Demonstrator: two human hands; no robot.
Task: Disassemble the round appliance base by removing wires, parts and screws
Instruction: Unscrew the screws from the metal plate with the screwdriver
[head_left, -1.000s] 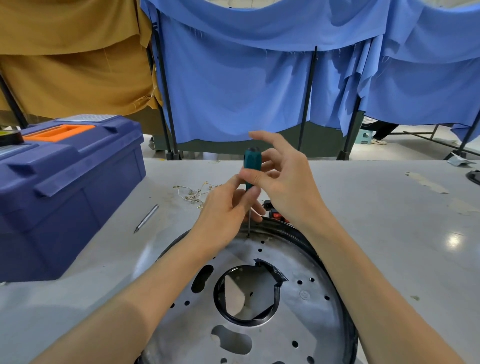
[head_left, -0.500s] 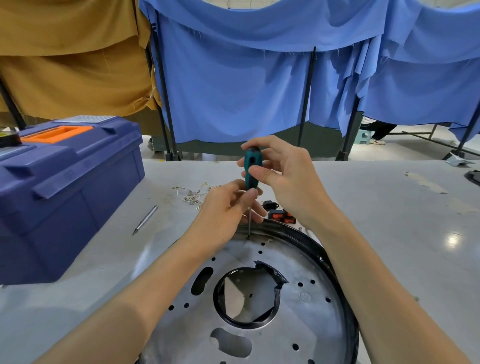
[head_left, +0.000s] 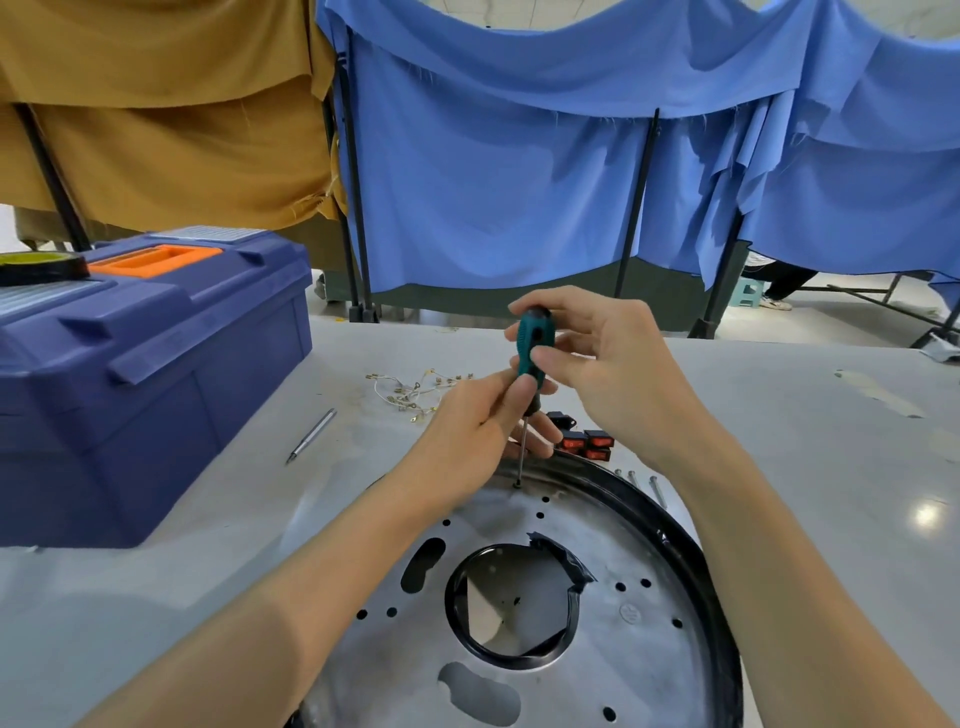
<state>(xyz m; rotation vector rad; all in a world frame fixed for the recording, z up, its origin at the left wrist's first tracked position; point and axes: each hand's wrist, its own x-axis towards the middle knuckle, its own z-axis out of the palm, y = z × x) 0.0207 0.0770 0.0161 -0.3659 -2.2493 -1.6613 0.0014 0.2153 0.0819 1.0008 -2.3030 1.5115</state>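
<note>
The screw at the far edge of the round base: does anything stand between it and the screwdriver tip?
Nothing visible does. The screwdriver stands upright with its tip on the screw. The left hand holds the shaft above it, and the right hand pinches the green handle.

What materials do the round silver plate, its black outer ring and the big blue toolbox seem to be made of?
The round silver plate is probably sheet metal: dull grey, soft reflections, cleanly punched holes. The black outer ring is glossy with bright highlights. It may be plastic or painted metal, I cannot tell which. The big blue toolbox looks like moulded plastic: matte, with soft rounded edges.
</note>
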